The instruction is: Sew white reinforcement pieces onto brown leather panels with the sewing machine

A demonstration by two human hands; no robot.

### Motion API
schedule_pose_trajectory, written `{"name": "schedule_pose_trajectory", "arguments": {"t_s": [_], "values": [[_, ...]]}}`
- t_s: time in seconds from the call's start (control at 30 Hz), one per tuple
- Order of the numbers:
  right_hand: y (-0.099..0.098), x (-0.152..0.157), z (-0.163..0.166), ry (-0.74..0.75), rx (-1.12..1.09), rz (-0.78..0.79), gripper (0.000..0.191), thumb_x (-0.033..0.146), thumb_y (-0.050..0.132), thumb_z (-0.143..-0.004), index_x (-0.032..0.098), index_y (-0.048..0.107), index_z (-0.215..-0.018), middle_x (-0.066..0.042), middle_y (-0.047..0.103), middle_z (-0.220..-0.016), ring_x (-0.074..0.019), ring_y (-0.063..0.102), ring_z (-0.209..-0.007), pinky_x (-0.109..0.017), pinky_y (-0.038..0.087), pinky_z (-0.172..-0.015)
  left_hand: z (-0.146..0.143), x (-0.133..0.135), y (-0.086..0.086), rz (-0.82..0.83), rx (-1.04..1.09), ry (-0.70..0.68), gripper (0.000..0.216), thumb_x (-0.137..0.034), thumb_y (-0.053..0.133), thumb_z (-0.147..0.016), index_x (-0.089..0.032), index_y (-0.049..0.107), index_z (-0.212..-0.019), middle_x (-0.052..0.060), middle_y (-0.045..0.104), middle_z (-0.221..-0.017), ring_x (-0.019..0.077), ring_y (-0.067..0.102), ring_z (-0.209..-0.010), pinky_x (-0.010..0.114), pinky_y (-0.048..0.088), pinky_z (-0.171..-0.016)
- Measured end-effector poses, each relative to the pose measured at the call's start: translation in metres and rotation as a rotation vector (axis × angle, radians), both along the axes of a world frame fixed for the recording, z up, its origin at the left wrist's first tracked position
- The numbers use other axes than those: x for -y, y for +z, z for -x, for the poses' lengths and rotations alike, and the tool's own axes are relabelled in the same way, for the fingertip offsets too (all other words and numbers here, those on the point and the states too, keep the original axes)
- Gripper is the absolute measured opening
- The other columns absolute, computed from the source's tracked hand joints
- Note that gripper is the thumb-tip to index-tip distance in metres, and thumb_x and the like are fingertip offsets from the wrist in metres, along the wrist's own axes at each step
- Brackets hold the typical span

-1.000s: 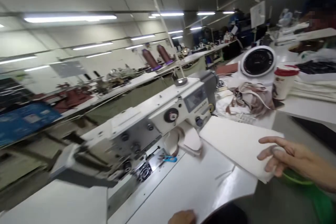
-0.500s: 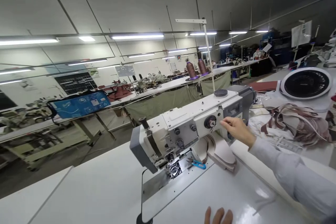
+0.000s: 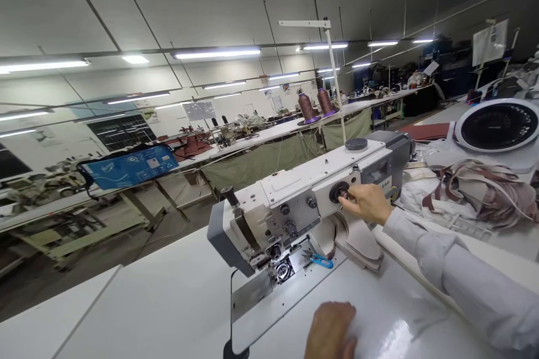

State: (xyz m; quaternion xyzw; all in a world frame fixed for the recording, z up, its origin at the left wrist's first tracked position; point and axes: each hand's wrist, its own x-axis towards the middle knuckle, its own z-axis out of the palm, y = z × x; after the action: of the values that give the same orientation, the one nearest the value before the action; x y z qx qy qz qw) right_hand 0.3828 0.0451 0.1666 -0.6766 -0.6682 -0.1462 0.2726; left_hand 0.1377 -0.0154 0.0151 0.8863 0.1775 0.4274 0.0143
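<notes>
While my right hand (image 3: 367,203) pinches the round black dial (image 3: 339,192) on the front of the white metal industrial sewing machine (image 3: 295,193), my left hand (image 3: 330,330) lies loosely on the glossy white table (image 3: 404,320), its fingers together and holding nothing I can see. My right hand is closed narrowly around the dial, which sits just above the curved cream padded piece (image 3: 357,244) resting against the machine. The dial looks small, hard and firm, so I judge it best taken by its rim between thumb and fingertips. The machine looks heavy and seems set solidly into the table, unlikely to shift under light pressure. The padded piece looks light and fairly soft, and its outer edge seems the easiest place to grip. The blue-handled snips (image 3: 320,261) lie on the machine's metal plate, near the round bobbin housing (image 3: 283,272). To my right, the tangled pinkish-brown straps (image 3: 484,193) lie heaped on white cloth. My fingers cover the dial's face, so I cannot read any setting or marking on it. The bottom edge of the view cuts off my left hand, and I cannot tell whether a thin pale sheet lies under it. The small lettering on the machine's panel is too small to read.
</notes>
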Motion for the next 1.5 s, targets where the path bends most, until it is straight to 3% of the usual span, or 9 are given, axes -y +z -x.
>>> {"name": "schedule_pose_trajectory", "arguments": {"t_s": [0.17,0.27,0.4,0.53,0.67,0.93,1.17,1.37,1.5], "values": [[-0.012,0.032,0.024,0.22,-0.075,-0.054,0.035,0.037,0.043,-0.082,0.017,0.037,-0.054,0.0,0.046,-0.053,-0.0089,0.04,-0.051,-0.023,0.026,-0.053,-0.029,-0.022,0.08,0.069,0.074,0.083,0.047,-0.012,0.045,-0.085,-0.015,0.038,-0.131,0.013,0.056,-0.121,0.0221,0.052,-0.113,0.036,0.05,-0.09],[-0.025,0.06,0.043,0.44,-0.318,-0.065,0.03,0.028,0.043,-0.082,0.017,0.034,-0.055,0.003,0.041,-0.052,-0.0071,0.035,-0.049,-0.022,0.025,-0.051,-0.051,-0.024,0.103,0.045,0.177,-0.043,0.048,-0.007,0.047,-0.082,-0.015,0.041,-0.128,0.013,0.058,-0.117,0.0213,0.054,-0.11,0.036,0.05,-0.09],[-0.031,0.088,0.045,0.543,-0.55,0.14,0.026,0.028,0.045,-0.084,0.017,0.04,-0.062,0.003,0.046,-0.059,-0.0081,0.039,-0.055,-0.022,0.029,-0.053,-0.057,-0.017,0.104,0.012,0.281,-0.134,0.04,0.001,0.048,-0.079,-0.016,0.053,-0.115,0.01,0.065,-0.104,0.0182,0.06,-0.098,0.031,0.052,-0.084],[-0.02,0.082,0.017,0.674,-0.723,0.41,0.024,0.039,0.039,-0.089,0.017,0.047,-0.096,0.0,0.053,-0.075,-0.0108,0.047,-0.064,-0.024,0.039,-0.059,-0.046,-0.011,0.11,0.163,0.343,-0.091,0.031,0.001,0.052,-0.079,-0.017,0.059,-0.103,0.005,0.068,-0.093,0.0143,0.063,-0.087,0.024,0.053,-0.078],[-0.015,0.048,-0.012,0.513,-0.859,0.281,0.035,0.047,0.044,-0.085,0.015,0.046,-0.101,-0.003,0.058,-0.074,-0.0116,0.051,-0.056,-0.026,0.044,-0.054,-0.037,-0.01,0.125,0.245,0.328,-0.129,0.027,-0.001,0.054,-0.078,-0.018,0.062,-0.098,0.002,0.068,-0.089,0.0121,0.064,-0.083,0.02,0.051,-0.076],[-0.023,-0.004,-0.024,0.5,-0.987,0.093,0.041,0.049,0.067,-0.067,0.015,0.057,-0.088,-0.002,0.061,-0.065,-0.0155,0.058,-0.056,-0.027,0.048,-0.052,-0.036,-0.01,0.127,0.268,0.309,-0.168,0.027,0.0,0.054,-0.077,-0.017,0.061,-0.097,0.003,0.068,-0.087,0.0121,0.063,-0.082,0.021,0.05,-0.075],[-0.023,-0.012,-0.026,0.43,-0.798,-0.107,0.044,0.054,0.066,-0.066,0.015,0.065,-0.084,-0.005,0.06,-0.07,-0.0131,0.051,-0.056,-0.026,0.045,-0.053,-0.036,-0.014,0.125,0.279,0.313,-0.207,0.029,0.001,0.053,-0.077,-0.017,0.06,-0.098,0.003,0.068,-0.09,0.0117,0.063,-0.082,0.022,0.05,-0.076],[-0.021,-0.008,-0.011,0.282,-0.468,-0.256,0.033,0.05,0.057,-0.077,0.019,0.054,-0.068,0.0,0.052,-0.056,-0.0109,0.045,-0.049,-0.025,0.038,-0.052,-0.035,-0.015,0.119,0.259,0.32,-0.204,0.027,0.001,0.051,-0.078,-0.017,0.059,-0.098,0.005,0.068,-0.089,0.0119,0.063,-0.081,0.023,0.051,-0.075],[-0.018,-0.005,0.0,0.231,-0.691,-0.12,0.036,0.054,0.061,-0.073,0.019,0.051,-0.067,-0.001,0.054,-0.055,-0.0134,0.05,-0.048,-0.027,0.042,-0.052,-0.035,-0.016,0.115,0.217,0.271,-0.22,0.029,0.001,0.047,-0.08,-0.017,0.057,-0.1,0.006,0.068,-0.091,0.0128,0.063,-0.083,0.025,0.052,-0.075]]}}
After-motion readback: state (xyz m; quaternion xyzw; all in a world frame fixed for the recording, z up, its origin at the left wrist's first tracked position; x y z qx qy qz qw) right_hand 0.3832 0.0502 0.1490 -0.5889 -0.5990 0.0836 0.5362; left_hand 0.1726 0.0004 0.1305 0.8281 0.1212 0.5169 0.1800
